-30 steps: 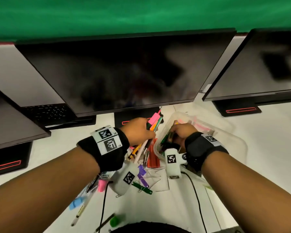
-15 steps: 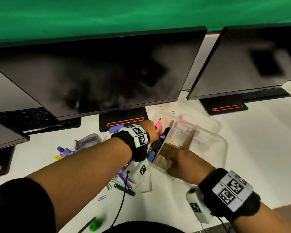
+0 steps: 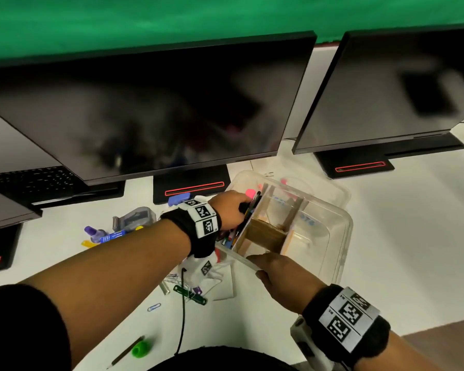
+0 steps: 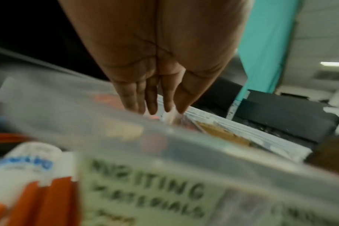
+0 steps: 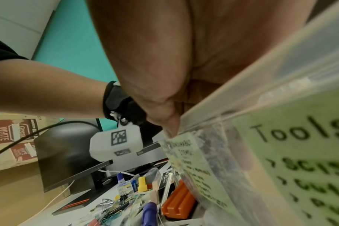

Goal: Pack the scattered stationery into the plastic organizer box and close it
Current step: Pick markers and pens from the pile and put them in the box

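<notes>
The clear plastic organizer box [image 3: 343, 236] stands open on the white table, with cardboard dividers inside. My left hand [image 3: 229, 210] reaches into its left compartment; in the left wrist view its fingers [image 4: 151, 99] are straight and together, tips down among the pens [image 3: 249, 210]. A pink highlighter [image 3: 249, 193] sticks up past the knuckles. My right hand [image 3: 273, 269] grips the box's near rim, the thumb [image 5: 164, 116] pressed against the outer wall. Green labels reading "WRITING MATERIALS" [image 4: 145, 198] and "Tools" [image 5: 300, 152] are stuck on the front wall.
Loose stationery lies left of the box: a grey stapler [image 3: 134, 218], a purple-capped bottle [image 3: 93, 232], a green clip [image 3: 189, 294], a paperclip [image 3: 154, 307], a pencil [image 3: 125, 352] and a green sharpener [image 3: 140, 349]. Two monitors [image 3: 158, 116] [image 3: 399, 89] stand close behind.
My left hand has brought the bundle of pens down into the left compartment. My right hand came out of the box and took hold of its near rim.
</notes>
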Available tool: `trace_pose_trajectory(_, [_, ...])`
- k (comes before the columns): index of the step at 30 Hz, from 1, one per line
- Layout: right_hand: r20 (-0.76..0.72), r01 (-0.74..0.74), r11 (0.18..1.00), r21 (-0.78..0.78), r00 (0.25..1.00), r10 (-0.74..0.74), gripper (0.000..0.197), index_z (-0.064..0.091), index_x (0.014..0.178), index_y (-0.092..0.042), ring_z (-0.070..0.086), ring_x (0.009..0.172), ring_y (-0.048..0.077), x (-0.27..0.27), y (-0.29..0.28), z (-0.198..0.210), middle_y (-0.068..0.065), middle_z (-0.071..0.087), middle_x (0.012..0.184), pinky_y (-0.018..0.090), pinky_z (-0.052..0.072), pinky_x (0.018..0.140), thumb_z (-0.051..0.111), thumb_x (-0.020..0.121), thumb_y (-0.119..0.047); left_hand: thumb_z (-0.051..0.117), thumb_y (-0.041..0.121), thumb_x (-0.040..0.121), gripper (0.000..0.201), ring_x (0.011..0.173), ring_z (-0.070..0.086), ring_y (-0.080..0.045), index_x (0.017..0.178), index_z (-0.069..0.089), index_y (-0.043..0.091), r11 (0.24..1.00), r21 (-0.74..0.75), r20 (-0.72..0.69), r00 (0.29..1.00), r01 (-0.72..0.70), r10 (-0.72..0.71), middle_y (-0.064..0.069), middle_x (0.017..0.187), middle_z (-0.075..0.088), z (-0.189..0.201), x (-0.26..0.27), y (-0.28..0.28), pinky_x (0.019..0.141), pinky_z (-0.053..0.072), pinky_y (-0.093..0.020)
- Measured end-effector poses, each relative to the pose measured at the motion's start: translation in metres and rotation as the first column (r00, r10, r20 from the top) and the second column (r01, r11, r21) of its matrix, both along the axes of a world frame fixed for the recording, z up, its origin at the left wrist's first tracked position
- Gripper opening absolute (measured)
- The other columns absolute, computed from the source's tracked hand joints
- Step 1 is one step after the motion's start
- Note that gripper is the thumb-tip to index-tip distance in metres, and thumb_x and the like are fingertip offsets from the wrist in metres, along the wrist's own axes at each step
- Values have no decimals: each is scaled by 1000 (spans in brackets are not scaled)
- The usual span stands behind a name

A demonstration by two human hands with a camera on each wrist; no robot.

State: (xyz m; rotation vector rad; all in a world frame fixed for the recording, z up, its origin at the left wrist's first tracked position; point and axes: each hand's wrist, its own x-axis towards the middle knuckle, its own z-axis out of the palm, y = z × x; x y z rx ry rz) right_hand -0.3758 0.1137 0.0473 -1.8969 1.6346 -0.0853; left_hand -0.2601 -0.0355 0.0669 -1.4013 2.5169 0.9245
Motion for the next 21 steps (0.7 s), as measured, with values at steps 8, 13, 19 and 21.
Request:
trace_pose_trajectory(8, [-221, -43, 999, -23, 975, 37, 31, 56, 120, -24, 63, 98, 23, 11, -8, 20, 4, 66, 110, 28, 46, 77, 42, 93, -20, 51, 6, 89, 28, 99, 64, -14, 109, 67, 14, 983, -49, -191, 967, -178, 166, -3, 111, 70, 2, 97, 2, 88, 47, -20])
trace_pose_trajectory(13, [-218, -124, 955, -271, 974, 65, 17, 63, 96, -17, 63, 85, 26, 66, -37, 60, 5, 66, 96, 25, 42, 63, 49, 88, -16, 52, 16, 89, 24, 103, 62, -18, 107, 68, 22, 982, -106, 56, 986, -153, 160, -1, 110, 67, -11, 176, 6, 87, 43, -21])
trace_pose_trajectory(19, [-174, -482, 875, 53, 858, 483, 26, 66, 108, -21, 58, 106, 23, 149, -64, -3, 2, 63, 115, 34, 48, 88, 48, 89, -16, 59, 27, 87, 22, 105, 59, -20, 107, 66, 19, 972, 167, 268, 942, 163, -204, -1, 109, 68, -43, 238, 60, 87, 43, -25])
trace_pose_trajectory(21, [-171, -536, 826, 172, 810, 561, 26, 65, 111, -23, 57, 110, 23, 167, -63, -27, 2, 63, 117, 34, 47, 91, 53, 88, -23, 61, 34, 87, 31, 109, 58, -20, 113, 63, 18, 933, 257, 289, 902, 250, -321, -1, 114, 65, -57, 251, 80, 91, 43, -28])
